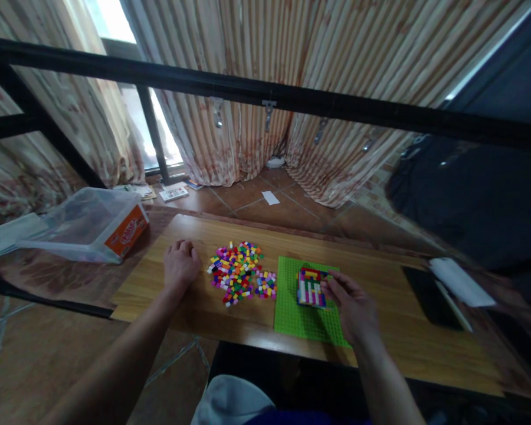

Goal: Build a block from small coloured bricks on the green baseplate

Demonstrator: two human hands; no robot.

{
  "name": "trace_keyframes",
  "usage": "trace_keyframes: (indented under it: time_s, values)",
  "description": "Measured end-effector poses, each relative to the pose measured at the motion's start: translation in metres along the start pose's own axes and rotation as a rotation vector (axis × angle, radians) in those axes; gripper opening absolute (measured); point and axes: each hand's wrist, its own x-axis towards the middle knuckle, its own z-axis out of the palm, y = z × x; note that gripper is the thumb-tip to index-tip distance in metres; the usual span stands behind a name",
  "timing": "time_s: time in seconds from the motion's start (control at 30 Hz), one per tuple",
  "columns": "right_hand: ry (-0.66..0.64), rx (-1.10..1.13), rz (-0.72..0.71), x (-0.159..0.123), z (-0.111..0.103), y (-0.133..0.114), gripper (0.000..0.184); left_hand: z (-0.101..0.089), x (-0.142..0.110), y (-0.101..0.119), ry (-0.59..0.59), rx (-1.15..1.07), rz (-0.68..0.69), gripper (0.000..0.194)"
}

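My right hand (354, 304) reaches over a green studded baseplate (287, 313). Its thumb and forefinger pinch together at the right edge of a brick structure (310, 289), on a small building brick mostly hidden by the fingertips. The structure is a low square block of multicoloured bricks, with pink and white stripes on its near part. My left hand (181, 262) rests on the wooden table with its fingers curled in, and nothing shows in it. Between the left hand and the baseplate lies a loose heap of small multicoloured bricks (236, 265), with a smaller cluster (265, 284) against the plate's left edge.
A clear plastic box (88, 218) with an orange label stands left of the table (371, 265). Toward the table's right end lie a black flat item (429, 295) and a white object (460, 280). A dark metal rail (248, 88) crosses beyond, before striped curtains.
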Motion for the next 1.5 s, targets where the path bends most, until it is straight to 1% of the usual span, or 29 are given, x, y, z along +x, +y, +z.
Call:
trace_keyframes:
  time_s: [0.1,0.2,0.33,0.4,0.63,0.8,0.97,1.03,1.13,1.23,1.33,1.5]
  values:
    - [0.078,-0.049,0.015,0.007,-0.023,0.008,0.044,0.001,0.001,-0.001,-0.005,-0.002,0.0,0.034]
    - [0.109,-0.231,-0.04,0.01,-0.032,0.013,0.044,0.0,0.002,-0.002,-0.009,-0.015,-0.008,0.034]
    - [0.107,-0.54,-0.199,0.009,-0.026,0.011,0.04,-0.001,0.003,-0.002,-0.018,-0.014,-0.008,0.038]
    - [0.11,-0.646,-0.248,0.008,-0.021,0.009,0.039,-0.002,0.003,-0.001,-0.023,-0.008,-0.004,0.04]
    - [0.168,-0.784,-0.321,0.014,-0.007,0.012,0.038,-0.002,0.003,-0.001,-0.024,-0.009,0.006,0.04]
    - [0.152,-0.771,-0.37,0.016,-0.002,0.017,0.038,0.0,0.004,-0.002,-0.023,-0.008,0.002,0.039]
    - [0.095,-0.738,-0.403,0.014,-0.003,0.016,0.04,0.0,0.003,-0.001,-0.018,-0.02,-0.023,0.04]
    - [0.101,-0.685,-0.366,0.015,-0.007,0.016,0.041,-0.001,0.003,0.0,-0.018,-0.028,-0.026,0.038]
    - [0.143,-0.605,-0.293,0.017,-0.013,0.017,0.042,-0.001,0.002,0.001,-0.022,-0.042,-0.025,0.037]
    - [0.174,-0.533,-0.262,0.023,-0.016,0.02,0.044,-0.002,0.002,0.001,-0.028,-0.035,-0.023,0.037]
    - [0.188,-0.478,-0.223,0.03,-0.013,0.025,0.049,-0.002,0.002,0.002,-0.027,-0.029,-0.03,0.036]
    - [0.141,-0.429,-0.15,0.036,-0.004,0.034,0.051,-0.003,0.002,0.002,-0.029,-0.022,-0.017,0.036]
